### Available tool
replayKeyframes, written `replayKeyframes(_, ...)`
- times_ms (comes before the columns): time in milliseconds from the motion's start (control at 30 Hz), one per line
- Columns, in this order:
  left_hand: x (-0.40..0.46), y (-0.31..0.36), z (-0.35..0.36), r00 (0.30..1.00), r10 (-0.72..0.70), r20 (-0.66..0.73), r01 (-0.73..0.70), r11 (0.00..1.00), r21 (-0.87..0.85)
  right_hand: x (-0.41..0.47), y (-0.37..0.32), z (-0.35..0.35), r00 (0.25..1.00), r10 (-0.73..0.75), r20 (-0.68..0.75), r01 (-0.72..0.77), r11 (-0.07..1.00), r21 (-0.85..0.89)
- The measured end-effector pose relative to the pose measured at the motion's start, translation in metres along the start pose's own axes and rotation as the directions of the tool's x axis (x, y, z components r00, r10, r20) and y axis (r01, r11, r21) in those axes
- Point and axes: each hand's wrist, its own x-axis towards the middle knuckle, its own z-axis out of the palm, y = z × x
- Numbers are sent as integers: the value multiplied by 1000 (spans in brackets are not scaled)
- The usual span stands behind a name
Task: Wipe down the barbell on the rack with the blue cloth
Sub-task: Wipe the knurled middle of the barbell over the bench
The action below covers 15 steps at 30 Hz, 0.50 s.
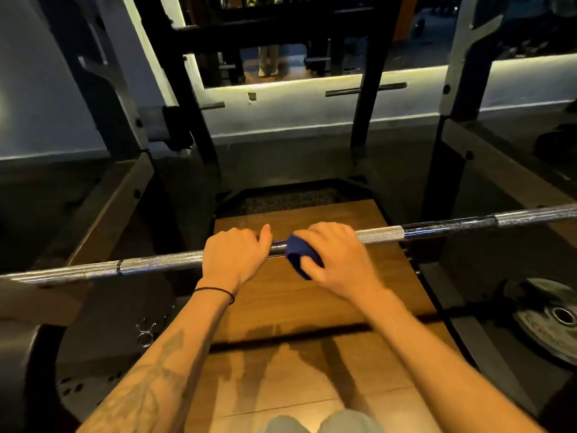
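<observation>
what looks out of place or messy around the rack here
Little stands out. A loose spring collar lies on the dark floor left of the wooden platform, and a weight plate lies flat on the right. The barbell looks intact, with both hands on it, the right holding the blue cloth.

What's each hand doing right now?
Left hand: grip curled round the barbell.
Right hand: grip holds the blue cloth against the barbell.
</observation>
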Motion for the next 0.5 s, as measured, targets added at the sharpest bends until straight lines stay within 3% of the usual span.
replayKeyframes(67,-4,0,0,999,-25,-27,24,999,-47,-4,38,-19,1000,-23,21,24,998,-56)
replayKeyframes(233,-4,5,0,997,-57,-59,52,995,-82,-37,67,-34,945,207,-252,-230,971,-67)
replayKeyframes(267,-4,4,1,996,-62,-68,57,996,-71,-33,56,-26,898,309,-315,-340,939,-47)
replayKeyframes(333,-5,3,3,995,-62,-83,57,997,-59,-13,24,-7,730,531,-430,-559,826,71)
replayKeyframes(367,-5,3,3,995,-62,-78,57,996,-64,-1,5,1,680,574,-455,-588,799,128)
replayKeyframes(400,-4,3,3,996,-60,-69,55,995,-79,6,-13,9,698,553,-455,-558,818,138)
replayKeyframes(500,1,2,4,998,-56,-20,54,994,-100,1,-41,20,939,239,-247,-234,971,52)
